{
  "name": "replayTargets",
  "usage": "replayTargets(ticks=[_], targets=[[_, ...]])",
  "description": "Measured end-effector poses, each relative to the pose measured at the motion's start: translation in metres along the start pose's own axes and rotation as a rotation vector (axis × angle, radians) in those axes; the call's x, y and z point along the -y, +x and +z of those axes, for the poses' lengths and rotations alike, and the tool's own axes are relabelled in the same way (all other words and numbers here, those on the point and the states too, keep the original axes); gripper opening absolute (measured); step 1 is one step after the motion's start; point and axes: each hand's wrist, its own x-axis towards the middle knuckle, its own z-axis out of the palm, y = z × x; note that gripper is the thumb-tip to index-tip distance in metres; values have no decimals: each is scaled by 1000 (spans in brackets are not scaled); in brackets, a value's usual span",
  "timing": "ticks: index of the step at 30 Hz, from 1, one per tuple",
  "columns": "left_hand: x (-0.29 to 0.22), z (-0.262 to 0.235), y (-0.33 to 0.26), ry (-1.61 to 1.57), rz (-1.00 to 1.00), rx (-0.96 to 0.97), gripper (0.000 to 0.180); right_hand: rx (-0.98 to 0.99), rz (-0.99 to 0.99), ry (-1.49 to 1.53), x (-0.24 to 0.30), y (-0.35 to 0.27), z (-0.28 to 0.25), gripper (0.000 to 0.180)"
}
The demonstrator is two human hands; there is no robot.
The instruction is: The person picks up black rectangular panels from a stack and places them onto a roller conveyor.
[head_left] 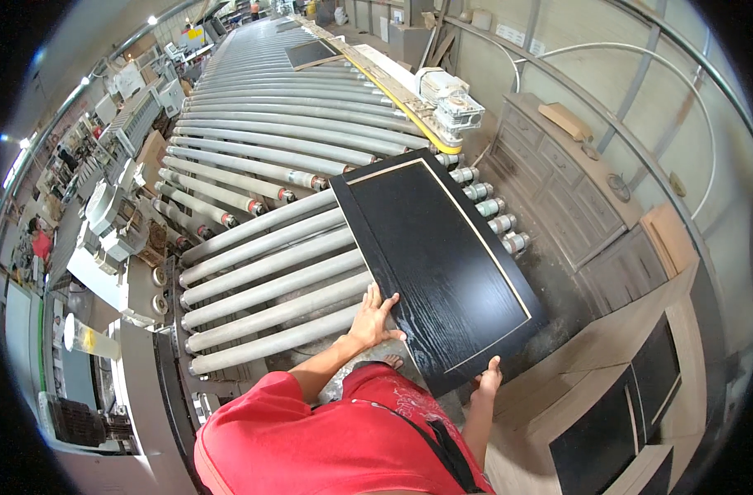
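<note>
A black wooden panel, with a pale inlaid line near its border and visible grain, looks like a cabinet door. It lies slanted over the right ends of the rollers, its near end reaching toward my body. My left hand holds its left long edge, fingers spread and thumb against the edge. At the near right corner, my right hand grips the panel with the thumb on top; its other fingers are hidden beneath.
Grey conveyor rollers run left and away, with a motor beside the yellow rail. Another dark panel lies farther along. Right stand a grey drawer cabinet and a wooden unit with black panels. Machinery lines the left.
</note>
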Motion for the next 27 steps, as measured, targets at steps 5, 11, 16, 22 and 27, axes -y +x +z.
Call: replayTargets(ticks=[5,11,16,22,27], targets=[[38,-22,32,-26,-34,-50,105,103,-23,-50,1,24,52,59],[72,-37,88,-45,-37,9,107,208,-53,27,-1,23,71,65],[87,-74,121,19,-36,97,105,197,32,9,-18,-8,78,54],[77,-57,196,150,91,20,86,-89,-68,-222,-46,-43,30,43],[-42,-36,228,33,519,221,75,-268,-146,-200,-104,-65,-30,36]])
